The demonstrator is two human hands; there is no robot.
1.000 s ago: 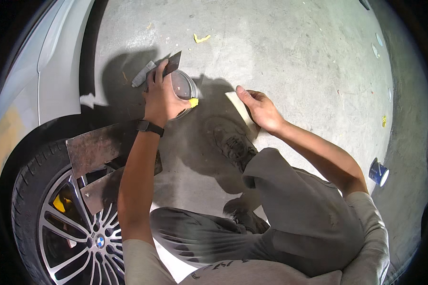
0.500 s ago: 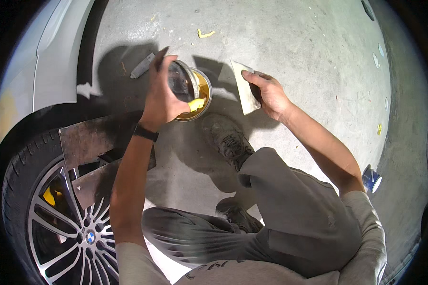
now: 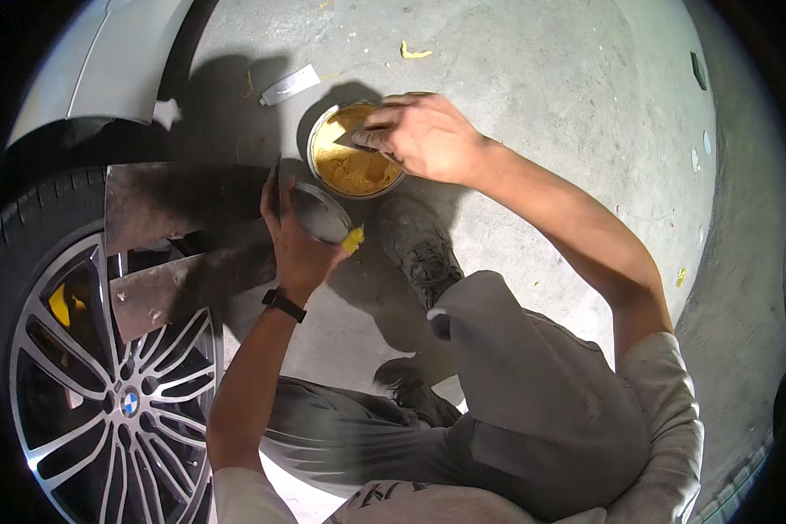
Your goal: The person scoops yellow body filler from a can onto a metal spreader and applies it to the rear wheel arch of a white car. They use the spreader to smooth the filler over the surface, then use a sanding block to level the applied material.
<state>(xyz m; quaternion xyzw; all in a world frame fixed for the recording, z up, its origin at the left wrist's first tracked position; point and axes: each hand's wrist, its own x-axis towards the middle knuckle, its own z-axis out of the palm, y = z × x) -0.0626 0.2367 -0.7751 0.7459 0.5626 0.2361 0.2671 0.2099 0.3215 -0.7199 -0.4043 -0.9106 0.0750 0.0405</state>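
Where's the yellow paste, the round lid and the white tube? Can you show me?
Yellow paste (image 3: 351,171), head view: its lower middle surface.
Round lid (image 3: 323,215), head view: its flat face.
White tube (image 3: 290,86), head view: the middle of its body.

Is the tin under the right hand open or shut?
Open: yellow paste shows inside the tin, and the lid is off, held in the left hand.

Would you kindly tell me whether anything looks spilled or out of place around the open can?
Yes: a yellow strip lies loose on the floor, away from the can of similarly coloured paste, perhaps dropped. A yellow lump also sits against the left hand, possibly stray paste.
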